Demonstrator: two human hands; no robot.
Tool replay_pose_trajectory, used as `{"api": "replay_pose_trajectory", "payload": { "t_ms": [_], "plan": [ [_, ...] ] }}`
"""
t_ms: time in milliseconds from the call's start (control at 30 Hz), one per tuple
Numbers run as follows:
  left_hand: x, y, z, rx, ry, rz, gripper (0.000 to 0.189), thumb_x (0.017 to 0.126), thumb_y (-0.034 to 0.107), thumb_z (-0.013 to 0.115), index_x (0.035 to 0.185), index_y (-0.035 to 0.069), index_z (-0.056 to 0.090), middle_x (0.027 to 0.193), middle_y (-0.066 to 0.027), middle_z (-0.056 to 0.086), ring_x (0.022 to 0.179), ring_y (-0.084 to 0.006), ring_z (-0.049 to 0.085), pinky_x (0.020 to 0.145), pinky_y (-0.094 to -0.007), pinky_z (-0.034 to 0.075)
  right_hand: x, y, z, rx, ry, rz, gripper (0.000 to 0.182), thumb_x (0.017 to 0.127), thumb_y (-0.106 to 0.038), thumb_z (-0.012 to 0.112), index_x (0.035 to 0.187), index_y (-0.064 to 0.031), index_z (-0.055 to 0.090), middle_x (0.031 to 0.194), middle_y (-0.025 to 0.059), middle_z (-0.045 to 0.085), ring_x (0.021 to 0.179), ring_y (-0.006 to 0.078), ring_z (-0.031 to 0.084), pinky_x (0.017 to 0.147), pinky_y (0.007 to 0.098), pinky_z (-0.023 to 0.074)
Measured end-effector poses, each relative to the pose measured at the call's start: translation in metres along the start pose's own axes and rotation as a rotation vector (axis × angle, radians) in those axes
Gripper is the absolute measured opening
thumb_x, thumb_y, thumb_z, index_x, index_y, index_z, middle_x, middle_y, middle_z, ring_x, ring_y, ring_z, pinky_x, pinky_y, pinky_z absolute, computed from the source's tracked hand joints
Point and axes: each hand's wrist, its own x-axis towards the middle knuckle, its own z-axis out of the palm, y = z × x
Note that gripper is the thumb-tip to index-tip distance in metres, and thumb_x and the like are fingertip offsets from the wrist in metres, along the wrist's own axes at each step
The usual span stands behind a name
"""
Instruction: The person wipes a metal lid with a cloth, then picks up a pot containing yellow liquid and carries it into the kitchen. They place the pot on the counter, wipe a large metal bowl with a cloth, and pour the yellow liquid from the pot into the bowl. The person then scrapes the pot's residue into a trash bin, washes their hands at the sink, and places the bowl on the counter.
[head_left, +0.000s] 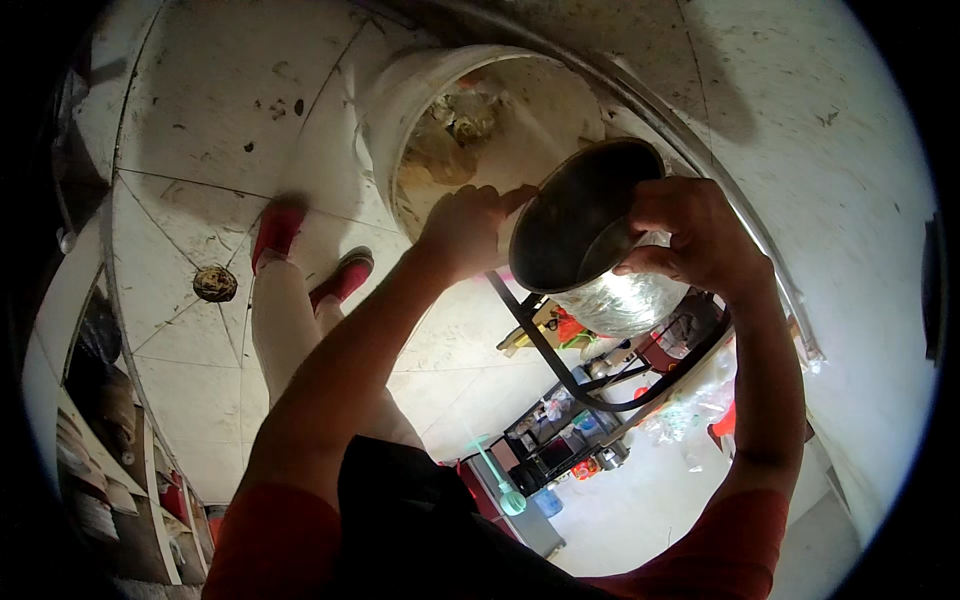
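Note:
A round pot (581, 217) with a dark interior is tilted, its mouth facing up towards me. It is held beside and partly over the near right rim of a white plastic bucket (420, 112). My left hand (469, 229) grips the pot's left side, with a finger reaching along the rim. On the right side, my right hand (694, 232) clasps the edge, fingers and thumb over the rim. Crumpled clear plastic and brownish scraps (457, 135) lie in the bucket. I cannot make out any contents in the shaded pot.
Below the pot are shiny clear plastic (630, 304) and a black tubular frame (562, 367). A floor drain (215, 284) is set in the tiles near my red shoes (277, 225). Shelves (120, 465) stand at left. A cluttered black rack (559, 442) and a turquoise plunger-like object (499, 480) are lower down.

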Motion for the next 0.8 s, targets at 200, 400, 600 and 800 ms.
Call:
{"api": "replay_pose_trajectory", "payload": {
  "t_ms": [200,400,600,800],
  "plan": [
    [0.006,-0.020,0.029,0.407,-0.197,0.295,0.058,0.078,0.027,0.057,0.132,0.027,0.036,0.072,-0.0090,0.061,0.070,-0.0250,0.063,0.060,-0.0356,0.049,0.001,0.000,-0.011,-0.083,-0.024,0.008,0.034,0.062,-0.037,0.073,0.067,-0.0067,0.057,0.066,0.0062,0.053,0.063,0.0258,0.055,0.056,0.0378,0.0410],
    [0.029,-0.024,0.041,0.210,-0.338,0.306,0.018,0.066,0.016,0.062,0.083,0.015,0.067,0.069,-0.0088,0.064,0.070,-0.0262,0.064,0.059,-0.0363,0.050,0.004,-0.006,-0.013,0.043,-0.010,-0.034,0.031,0.061,-0.033,0.074,0.064,-0.0070,0.058,0.064,0.0054,0.053,0.062,0.0243,0.055,0.054,0.0364,0.0407],
    [0.030,-0.022,0.036,0.163,-0.251,0.314,0.008,0.064,0.015,0.062,0.069,0.011,0.066,0.072,-0.0108,0.064,0.070,-0.0275,0.063,0.061,-0.0373,0.049,0.003,-0.006,-0.008,0.118,0.042,-0.021,0.035,0.059,-0.041,0.071,0.062,-0.0077,0.061,0.061,0.0051,0.050,0.058,0.0251,0.050,0.052,0.0359,0.0365],
    [0.030,-0.026,0.039,0.273,-0.118,0.363,0.006,0.067,0.013,0.059,0.069,0.011,0.065,0.069,-0.0109,0.063,0.069,-0.0290,0.062,0.060,-0.0384,0.049,0.004,-0.004,-0.005,0.112,0.029,-0.013,0.032,0.057,-0.037,0.074,0.064,-0.0075,0.063,0.063,0.0046,0.053,0.060,0.0240,0.052,0.053,0.0345,0.0381]
  ]
}}
